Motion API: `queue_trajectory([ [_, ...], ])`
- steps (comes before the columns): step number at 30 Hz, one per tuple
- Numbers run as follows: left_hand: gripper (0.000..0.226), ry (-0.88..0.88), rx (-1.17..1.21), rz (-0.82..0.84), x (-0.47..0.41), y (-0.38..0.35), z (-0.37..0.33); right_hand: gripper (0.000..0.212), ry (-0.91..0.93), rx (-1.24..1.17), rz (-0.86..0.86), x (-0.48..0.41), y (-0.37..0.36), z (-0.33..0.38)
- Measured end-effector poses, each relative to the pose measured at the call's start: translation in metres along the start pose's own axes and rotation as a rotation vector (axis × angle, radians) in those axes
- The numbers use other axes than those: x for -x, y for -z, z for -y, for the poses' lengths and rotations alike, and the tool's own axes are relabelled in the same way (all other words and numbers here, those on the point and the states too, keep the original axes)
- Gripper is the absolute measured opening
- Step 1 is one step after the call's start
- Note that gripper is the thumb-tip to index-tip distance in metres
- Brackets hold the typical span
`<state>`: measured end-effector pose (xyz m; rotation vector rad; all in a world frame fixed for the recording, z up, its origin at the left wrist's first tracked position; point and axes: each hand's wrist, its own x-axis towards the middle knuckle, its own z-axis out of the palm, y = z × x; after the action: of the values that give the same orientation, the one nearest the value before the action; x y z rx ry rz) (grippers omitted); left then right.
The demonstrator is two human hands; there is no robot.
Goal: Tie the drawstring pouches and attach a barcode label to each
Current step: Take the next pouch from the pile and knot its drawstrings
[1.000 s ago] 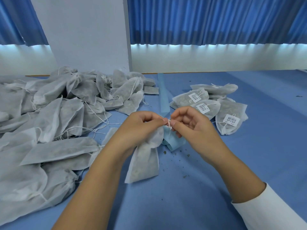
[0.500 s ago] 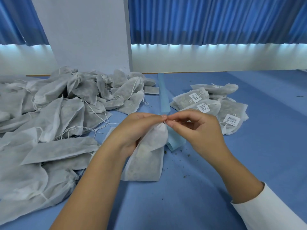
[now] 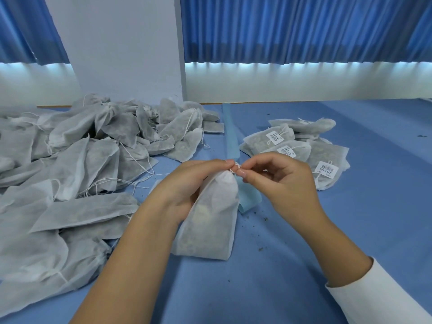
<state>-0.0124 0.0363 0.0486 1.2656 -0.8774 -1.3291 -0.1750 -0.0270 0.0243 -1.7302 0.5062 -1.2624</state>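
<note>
1. Head camera: a white non-woven drawstring pouch stands nearly upright at the middle of the blue cloth-covered table. Its flat bottom edge is on the cloth and its gathered neck is uppermost. A dull grey-green filling shows dimly through the fabric, too faint to identify.
2. The left hand wraps the pouch's upper part from the left, with thumb and forefinger pinching the neck closed.
3. The right hand, fingers curled, pinches the thin white drawstring at the neck, almost fingertip to fingertip with the left hand. A small loop of string shows between them.
4. To the left, a large heap of grey-white fabric pouches sprawls across the table to the frame edge. Loose strings trail from the heap, and dark filling shades most of the bags.
5. Beyond the right hand, a smaller stack of filled, tied pouches lies flat. Three of them show a tag, among them a white barcode label hanging on its string at the near right.
6. A pale blue paper strip runs from the table's far edge toward the hands. A curled pale blue end lies just beside the held pouch's right edge.
7. Dark crumbs dot the cloth near the pouch. A white sleeve covers the right forearm. Pleated blue curtains and a white pillar stand behind the table.
</note>
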Motion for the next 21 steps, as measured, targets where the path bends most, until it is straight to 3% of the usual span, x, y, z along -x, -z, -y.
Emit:
queue_trajectory([
  [7,0.023,-0.023,0.036,-0.013,-0.0017,-0.0015,0.0018,0.006,0.115,0.183,-0.038,0.0014,-0.0002,-0.005],
  [9,0.017,-0.039,0.027,-0.008,-0.0009,-0.0028,0.0012,0.004,0.131,0.215,-0.037,0.0015,-0.0002,-0.006],
  [18,0.018,-0.123,-0.022,-0.019,0.0019,-0.0051,0.0,0.004,0.046,0.209,-0.043,-0.0001,0.0006,-0.0068],
  [21,0.02,-0.148,0.005,-0.013,0.0017,-0.0062,0.0004,0.016,-0.025,0.119,-0.086,-0.0007,0.0001,-0.0039],
])
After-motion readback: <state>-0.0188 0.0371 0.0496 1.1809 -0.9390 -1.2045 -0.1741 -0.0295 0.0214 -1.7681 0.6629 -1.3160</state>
